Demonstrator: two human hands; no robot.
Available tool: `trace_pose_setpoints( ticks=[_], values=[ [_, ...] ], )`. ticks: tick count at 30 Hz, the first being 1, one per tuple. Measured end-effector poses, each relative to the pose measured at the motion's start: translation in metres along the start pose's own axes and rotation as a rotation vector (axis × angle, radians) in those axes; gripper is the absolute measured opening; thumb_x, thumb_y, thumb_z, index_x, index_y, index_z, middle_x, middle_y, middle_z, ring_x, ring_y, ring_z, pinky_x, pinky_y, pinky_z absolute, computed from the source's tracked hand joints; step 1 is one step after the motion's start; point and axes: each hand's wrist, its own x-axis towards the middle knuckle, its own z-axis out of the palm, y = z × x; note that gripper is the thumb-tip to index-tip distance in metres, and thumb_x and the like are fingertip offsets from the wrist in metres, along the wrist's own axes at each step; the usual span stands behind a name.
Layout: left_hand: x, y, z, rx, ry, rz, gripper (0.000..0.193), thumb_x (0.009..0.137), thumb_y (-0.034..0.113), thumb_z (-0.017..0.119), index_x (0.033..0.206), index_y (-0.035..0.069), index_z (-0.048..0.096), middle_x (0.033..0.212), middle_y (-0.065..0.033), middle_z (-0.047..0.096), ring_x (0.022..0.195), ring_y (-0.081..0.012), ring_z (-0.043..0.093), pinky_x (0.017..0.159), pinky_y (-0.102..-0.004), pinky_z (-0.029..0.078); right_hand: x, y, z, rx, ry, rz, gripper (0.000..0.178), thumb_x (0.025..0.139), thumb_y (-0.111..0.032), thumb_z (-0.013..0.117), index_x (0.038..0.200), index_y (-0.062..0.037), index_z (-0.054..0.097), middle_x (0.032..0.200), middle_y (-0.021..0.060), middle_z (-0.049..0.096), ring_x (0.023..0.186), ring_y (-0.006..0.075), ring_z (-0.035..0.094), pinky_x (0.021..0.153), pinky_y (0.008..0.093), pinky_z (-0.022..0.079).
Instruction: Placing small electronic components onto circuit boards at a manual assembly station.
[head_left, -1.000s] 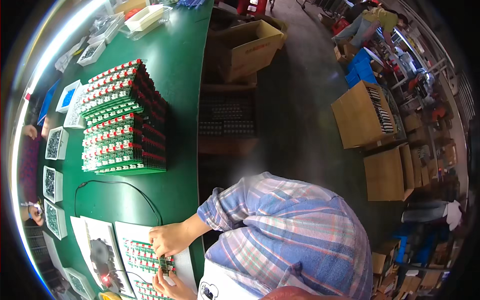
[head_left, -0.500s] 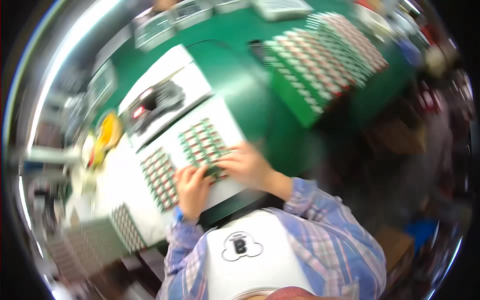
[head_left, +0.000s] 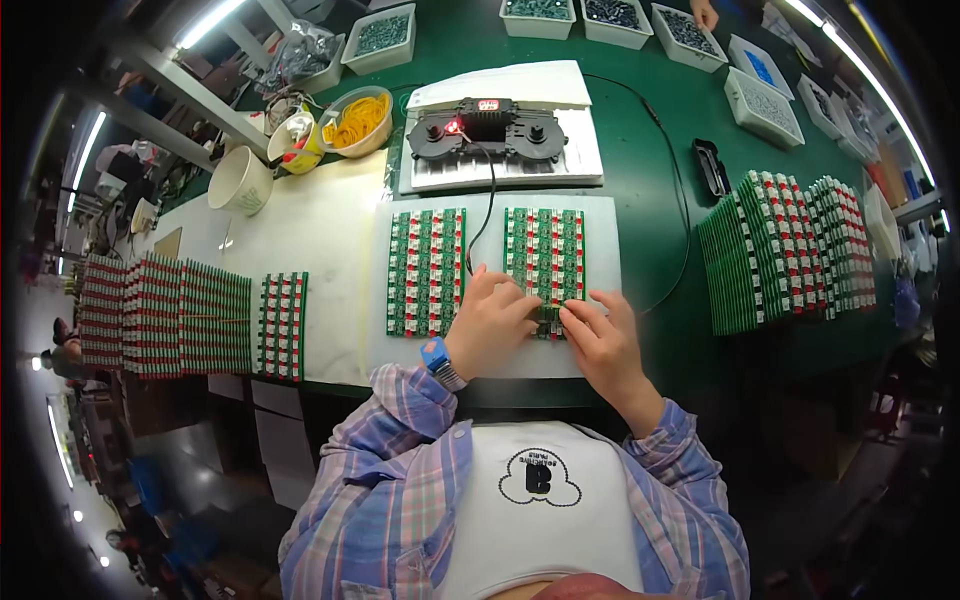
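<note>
Two green circuit board panels with rows of white and red parts lie side by side on a white mat point(head_left: 605, 262). Over the near end of the right panel point(head_left: 545, 250), my two hands come close together. My left hand point(head_left: 490, 325) has its thumb and fingers drawn together at the panel's near left corner. My right hand point(head_left: 607, 345) pinches at the near right edge, fingers bent. A small dark piece shows between the fingertips; its kind is hidden. The left panel point(head_left: 427, 270) lies just beyond my left hand, untouched.
Behind the mat stands a black device with two round ends and a red light point(head_left: 487, 130), trailing a black cable. Stacked board panels stand at left point(head_left: 165, 315) and right point(head_left: 770, 255). Bins of small parts point(head_left: 380, 38) line the back; a co-worker's hand point(head_left: 704, 15) is at one.
The earlier view is tilted and blurred; now it is level and sharp. My hands stay at the near end of the same panel, with the fingertips closer together.
</note>
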Motion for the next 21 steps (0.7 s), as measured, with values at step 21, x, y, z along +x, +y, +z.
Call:
trace_pose_setpoints(
  ticks=[21],
  values=[
    [0.012,-0.01,0.001,-0.029,0.077,-0.031,0.03,0.077,0.014,0.078,0.106,0.009,0.074,0.095,-0.0043,0.063,0.105,-0.0275,0.056,0.107,-0.0548,0.04,0.02,0.018,0.011,0.136,0.045,0.1,0.022,0.076,-0.005,0.079,0.097,-0.0102,0.075,0.097,0.0007,0.072,0.105,0.0281,0.062,0.091,0.0404,0.048]
  ],
)
